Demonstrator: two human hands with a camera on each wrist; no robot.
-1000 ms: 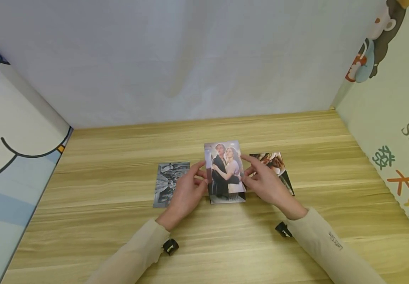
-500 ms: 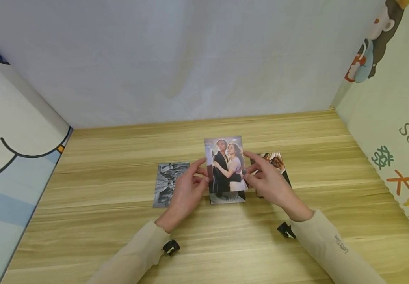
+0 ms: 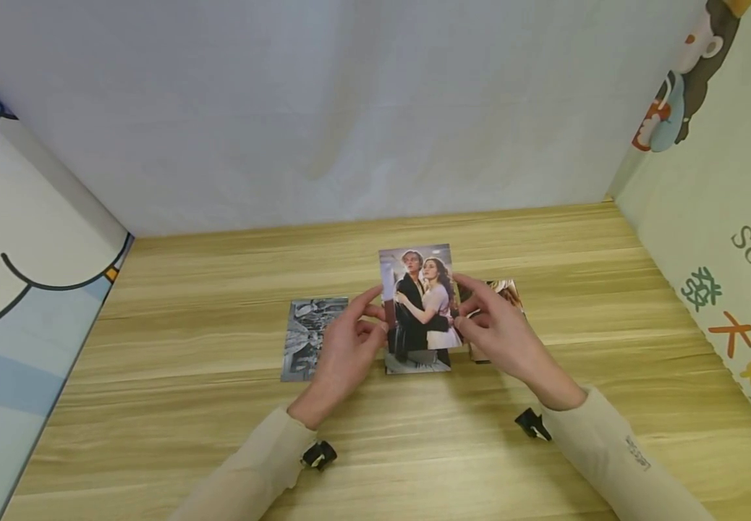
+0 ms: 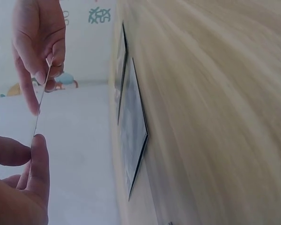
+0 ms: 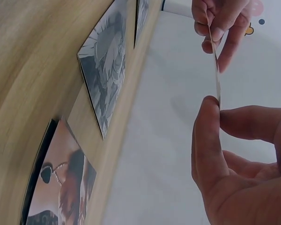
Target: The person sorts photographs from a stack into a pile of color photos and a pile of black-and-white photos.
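Left hand [image 3: 344,351] and right hand [image 3: 504,336] each take a pinching grip on a side edge of the colour photo of a couple [image 3: 422,298], lifted clear above mid-desk [image 3: 187,405]. Under it lies another print [image 3: 418,360]. A black-and-white photo [image 3: 307,337] lies flat toward the left edge, a darker colour photo [image 3: 504,295] toward the right.

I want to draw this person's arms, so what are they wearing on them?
Both arms wear long beige sleeves that reach the wrists. The right sleeve has a small line of dark lettering near the cuff, too small to read. The left sleeve is plain. A small black device sits at each wrist, one by the left cuff and one by the right cuff. The hands are bare, with no rings or gloves visible.
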